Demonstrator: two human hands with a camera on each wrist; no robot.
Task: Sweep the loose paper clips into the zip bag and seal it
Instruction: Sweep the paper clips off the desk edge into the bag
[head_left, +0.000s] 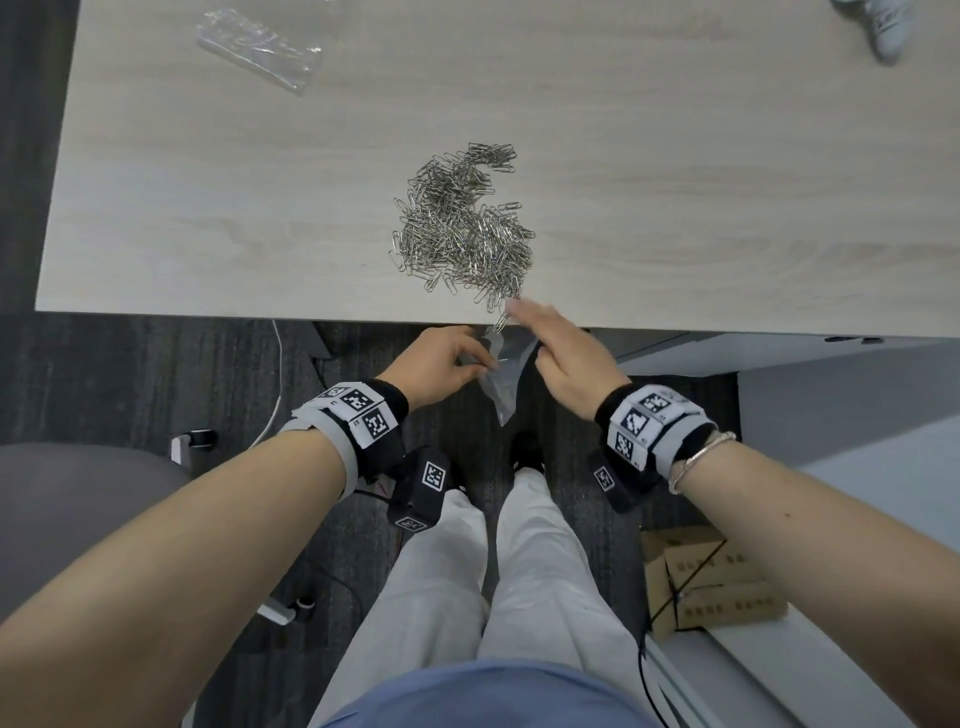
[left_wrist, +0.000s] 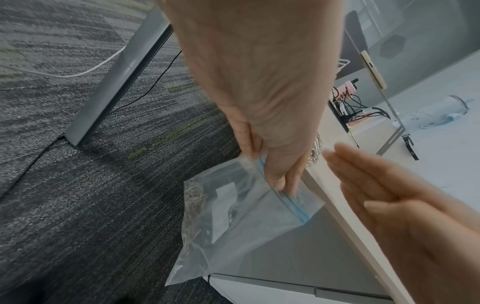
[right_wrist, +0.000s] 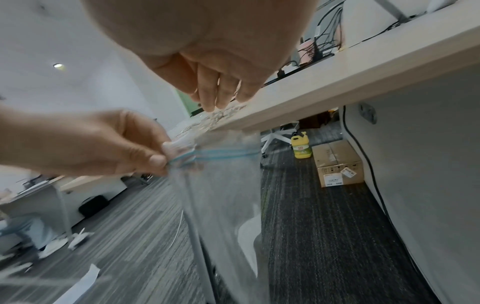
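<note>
Paper clips: silver, a loose heap on the pale wood table, spread from the table's middle to its near edge, a few at the very lip. Zip bag: clear plastic with a blue seal strip, hanging below the near edge, mouth just under the lip; some clips already lie at its bottom. Left hand: below the near edge, thumb and fingers pinching the bag's top at the seal strip. Right hand: fingers straight and together, holding nothing, fingertips over the near edge at the closest clips. Second clear bag: crumpled, near the table's far left corner, well apart from the heap. Under and beside the table: dark striped carpet, cardboard box, yellow bottle
</note>
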